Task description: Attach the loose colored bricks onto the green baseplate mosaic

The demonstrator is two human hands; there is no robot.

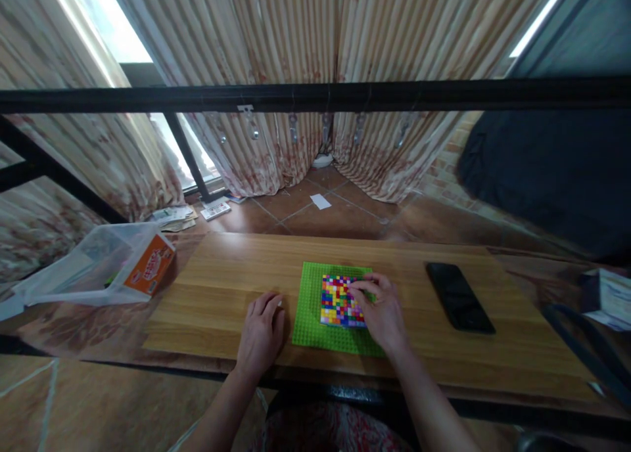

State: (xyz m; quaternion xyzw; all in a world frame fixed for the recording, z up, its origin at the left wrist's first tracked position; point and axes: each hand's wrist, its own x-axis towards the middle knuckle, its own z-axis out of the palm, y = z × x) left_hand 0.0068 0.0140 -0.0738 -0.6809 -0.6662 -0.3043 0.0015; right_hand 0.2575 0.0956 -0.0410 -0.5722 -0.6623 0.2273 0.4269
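Observation:
A green studded baseplate (306,314) lies on the wooden board. On it sits a square mosaic of small coloured bricks (340,302), in red, yellow, blue, white, purple and other colours. My right hand (384,311) reaches over the mosaic's right side, thumb and index finger pinched together at its upper right part. Whatever is between those fingertips is too small to make out. Left of the baseplate, my left hand (261,334) rests on the board with curled fingers. A tiny whitish spot shows at its fingertips; I cannot tell what it is.
A black phone (459,297) lies on the wooden board (221,274) to the right. Left of the board, a translucent plastic bin (98,242) with an orange label lies tipped. Beyond stand a dark metal rail (315,97) and striped curtains (276,38). Papers (172,217) lie behind the bin.

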